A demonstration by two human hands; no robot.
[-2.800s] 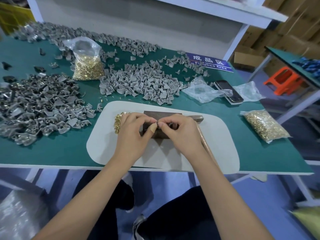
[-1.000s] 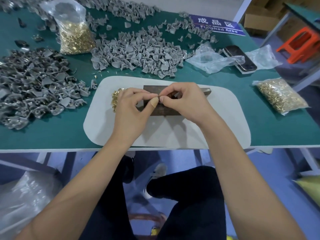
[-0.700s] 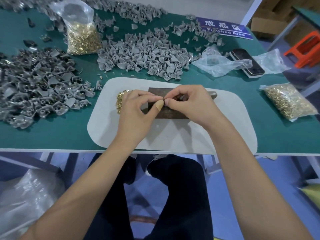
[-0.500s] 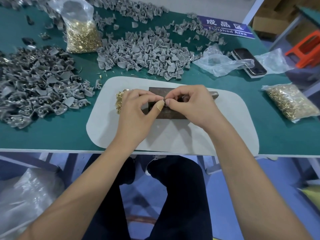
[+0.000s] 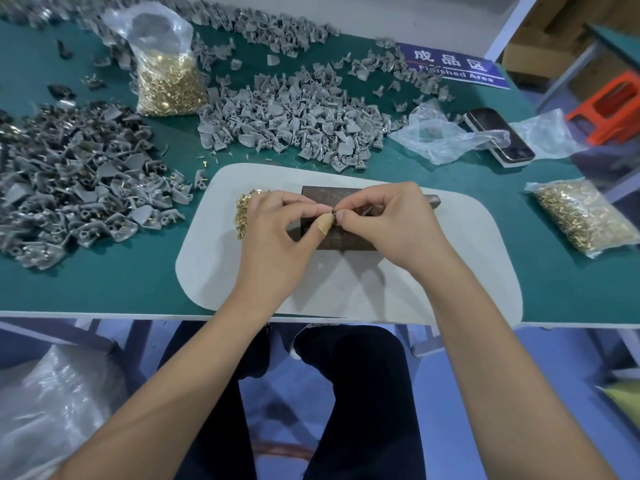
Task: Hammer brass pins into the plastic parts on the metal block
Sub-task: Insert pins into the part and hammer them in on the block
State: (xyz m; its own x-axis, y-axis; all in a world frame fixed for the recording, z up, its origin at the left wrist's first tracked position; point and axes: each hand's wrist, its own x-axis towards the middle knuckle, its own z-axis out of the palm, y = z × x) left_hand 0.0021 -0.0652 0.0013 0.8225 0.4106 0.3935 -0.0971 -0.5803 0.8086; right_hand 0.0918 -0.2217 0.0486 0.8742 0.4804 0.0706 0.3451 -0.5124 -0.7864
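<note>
So right now we've got both hands meeting over the metal block [image 5: 341, 242], which sits on the pale mat [image 5: 398, 292] at the near middle of the tabletop [image 5: 104, 282]. Our left hand [image 5: 277, 237] and right hand [image 5: 391, 225] both have their fingers curled in and pinched together on something tiny right where the fingertips meet. Looks like a brass pin going into a small plastic part, but it's too small and too covered to say which hand has which

The loose brass pins [image 5: 244, 213] are in a little heap on the mat, just left of our left hand. The hammer [image 5: 433, 201] is mostly hidden behind the right hand, only its end pokes out on the right of the block, and nobody's holding it

Handling-wise, we'd guess the pins are light, hard and slippery, so easy to drop or flick away. Best pinched by the shank near the head. The plastic part seems light and stiff, so hold it by its flat wing and keep the hole facing up

Grey parts are piled far and left [image 5: 79, 192], with a bag of pins [image 5: 166, 81] behind them
</note>
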